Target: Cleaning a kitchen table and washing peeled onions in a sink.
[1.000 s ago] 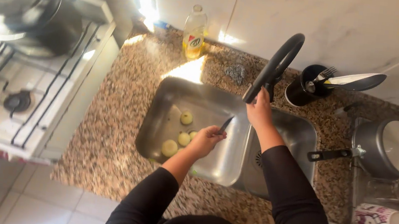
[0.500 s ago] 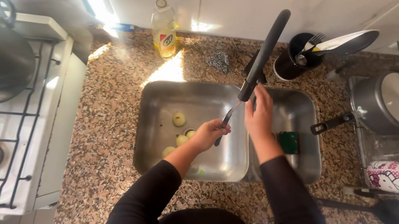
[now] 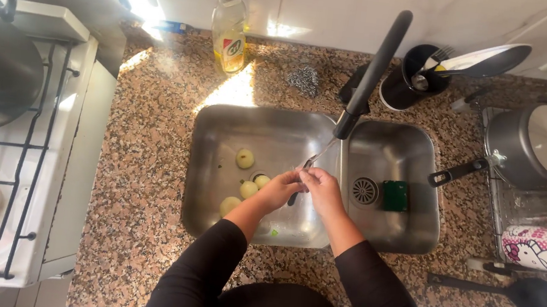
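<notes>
Both my hands meet over the left basin of a steel double sink (image 3: 210, 167), under the black faucet (image 3: 376, 69). My left hand (image 3: 278, 190) grips a knife (image 3: 293, 199) whose dark handle end pokes out below my fingers. Its thin blade points up towards the spout. My right hand (image 3: 325, 191) closes around the knife next to my left hand. Several peeled pale potatoes (image 3: 245, 158) lie on the basin floor just left of my hands.
A green sponge (image 3: 394, 195) lies in the right basin. On the granite counter stand a yellow bottle (image 3: 230, 28), steel wool (image 3: 306, 80) and a black utensil holder (image 3: 419, 81). At the right are a pot (image 3: 535, 145), a mug (image 3: 541, 247) and a black spoon (image 3: 531, 298). A stove (image 3: 4, 164) is at the left.
My right hand has left the faucet and come down to the knife beside my left hand. The view has shifted so the sink sits in the centre.
</notes>
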